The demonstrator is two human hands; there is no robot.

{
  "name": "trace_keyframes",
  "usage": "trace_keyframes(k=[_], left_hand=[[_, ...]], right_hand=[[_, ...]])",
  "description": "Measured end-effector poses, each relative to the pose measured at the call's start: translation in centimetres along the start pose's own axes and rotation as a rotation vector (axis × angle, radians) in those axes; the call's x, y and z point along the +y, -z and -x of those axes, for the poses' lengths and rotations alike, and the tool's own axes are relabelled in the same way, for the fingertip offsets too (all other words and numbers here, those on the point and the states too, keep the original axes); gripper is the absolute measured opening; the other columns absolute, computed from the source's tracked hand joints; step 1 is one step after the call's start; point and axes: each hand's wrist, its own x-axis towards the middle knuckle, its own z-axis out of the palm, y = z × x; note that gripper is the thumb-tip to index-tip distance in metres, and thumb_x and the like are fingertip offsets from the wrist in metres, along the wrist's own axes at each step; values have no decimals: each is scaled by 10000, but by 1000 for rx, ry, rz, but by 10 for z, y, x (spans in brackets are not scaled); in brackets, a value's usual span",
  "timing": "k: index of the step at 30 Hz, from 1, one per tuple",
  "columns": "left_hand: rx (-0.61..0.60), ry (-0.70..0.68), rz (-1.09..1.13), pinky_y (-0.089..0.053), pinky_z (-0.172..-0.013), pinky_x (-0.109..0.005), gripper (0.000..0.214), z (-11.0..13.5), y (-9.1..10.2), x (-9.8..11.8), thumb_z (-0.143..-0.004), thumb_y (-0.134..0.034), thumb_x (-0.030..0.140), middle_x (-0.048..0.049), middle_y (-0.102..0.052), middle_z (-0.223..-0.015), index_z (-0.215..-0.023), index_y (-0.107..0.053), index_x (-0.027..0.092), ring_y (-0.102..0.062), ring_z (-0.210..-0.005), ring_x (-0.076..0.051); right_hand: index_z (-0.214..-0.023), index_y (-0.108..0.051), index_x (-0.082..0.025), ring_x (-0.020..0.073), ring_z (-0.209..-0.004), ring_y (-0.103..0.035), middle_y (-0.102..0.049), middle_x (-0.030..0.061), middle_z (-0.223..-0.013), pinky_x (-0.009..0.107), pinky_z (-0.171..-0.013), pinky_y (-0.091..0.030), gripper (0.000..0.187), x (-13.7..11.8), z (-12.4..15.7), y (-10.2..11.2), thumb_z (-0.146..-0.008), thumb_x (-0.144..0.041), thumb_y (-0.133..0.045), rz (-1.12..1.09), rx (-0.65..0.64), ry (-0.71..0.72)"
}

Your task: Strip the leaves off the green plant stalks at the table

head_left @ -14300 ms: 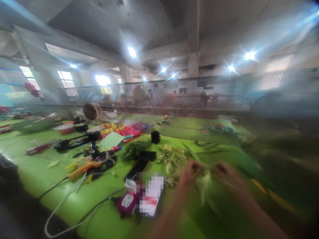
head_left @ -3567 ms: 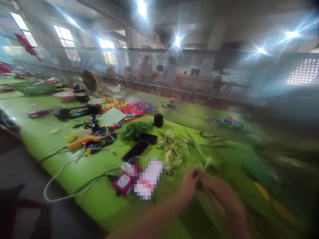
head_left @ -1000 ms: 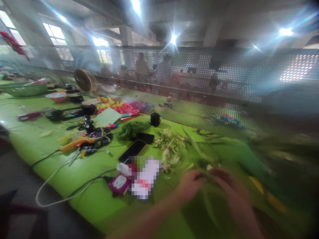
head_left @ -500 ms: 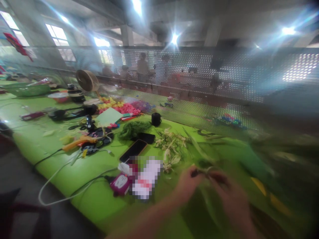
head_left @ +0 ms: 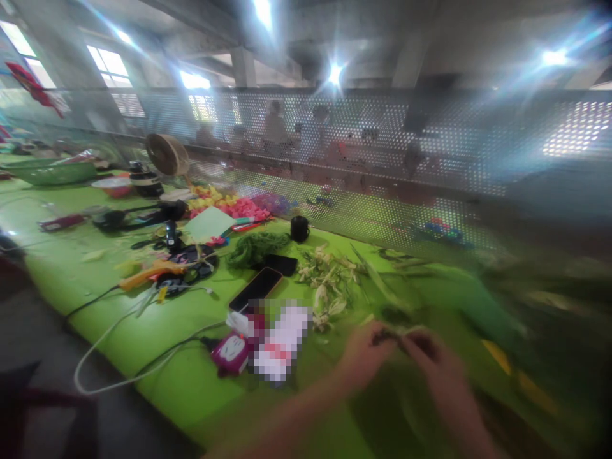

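My left hand point(head_left: 364, 358) and my right hand point(head_left: 430, 357) are close together over the green table, low and right of centre. Their fingers are closed in a pinch on a thin greenish stem point(head_left: 398, 331) that runs between them; blur hides its exact form. Just beyond my left hand lies a loose heap of pale yellow-green artificial flowers point(head_left: 329, 280). A long green leaf strip point(head_left: 377, 277) lies past my fingers, pointing away from me.
Left of my hands lie a pixelated paper point(head_left: 282, 341), a purple power socket point(head_left: 233, 352) with cables, and two phones, the nearer phone point(head_left: 255, 289) face up. Behind are green yarn point(head_left: 258, 248), a black cup point(head_left: 299, 229) and a perforated metal partition point(head_left: 363, 146).
Both hands have shifted slightly, still pinching close together. The pale strip that hung below the fingers is fainter now. Things on the table have not moved.
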Motion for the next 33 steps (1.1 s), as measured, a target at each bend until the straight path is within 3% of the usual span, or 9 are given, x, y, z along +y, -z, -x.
trace_keyframes(k=[7, 14, 20, 26, 30, 33], left_hand=[[-7, 22, 20, -423, -722, -272, 146, 0, -3, -3, -750, -637, 264, -35, -628, -794, -822, -642, 136, -555, -771, -166], [124, 76, 98, -380, -656, -238, 122, -5, 0, -8, -766, -595, 260, 12, -566, -690, -737, -601, 141, -498, -688, -126], [179, 90, -90, -324, -588, -226, 60, -8, 4, -12, -745, -575, 199, 23, -532, -662, -723, -588, 144, -460, -647, -114], [156, -22, -400, -265, -569, -235, 75, -3, 5, -6, -737, -525, 146, 30, -509, -631, -676, -567, 159, -437, -621, -112], [30, -120, -469, -318, -630, -239, 125, -1, 5, -3, -718, -515, 97, 1, -584, -712, -736, -616, 167, -495, -688, -136], [-68, -140, -465, -320, -616, -239, 108, -1, 3, -2, -764, -521, 142, -4, -581, -700, -731, -620, 170, -490, -671, -138]], right_hand=[[-708, -610, -218, 192, -693, -631, -672, 2, -688, 293, -661, -509, 236, -1, 0, -1, -596, -401, -707, 51, 23, 67], [-874, -674, -232, 218, -788, -667, -732, 38, -874, 316, -703, -510, 252, 3, 0, 7, -752, -438, -598, 316, -158, 193], [-773, -642, -227, 204, -715, -640, -707, 27, -771, 293, -646, -480, 241, 4, 2, 11, -782, -450, -553, 481, -225, 238], [-703, -667, -217, 194, -629, -627, -693, 26, -658, 273, -575, -478, 291, -17, 8, 9, -664, -502, -621, 343, -207, 56], [-808, -682, -206, 217, -739, -664, -736, 47, -763, 268, -607, -500, 394, -22, 5, 8, -538, -490, -721, 111, -69, -142], [-835, -662, -202, 222, -822, -663, -740, 56, -828, 254, -630, -502, 457, -22, 3, 9, -482, -466, -783, -5, 17, -183]])
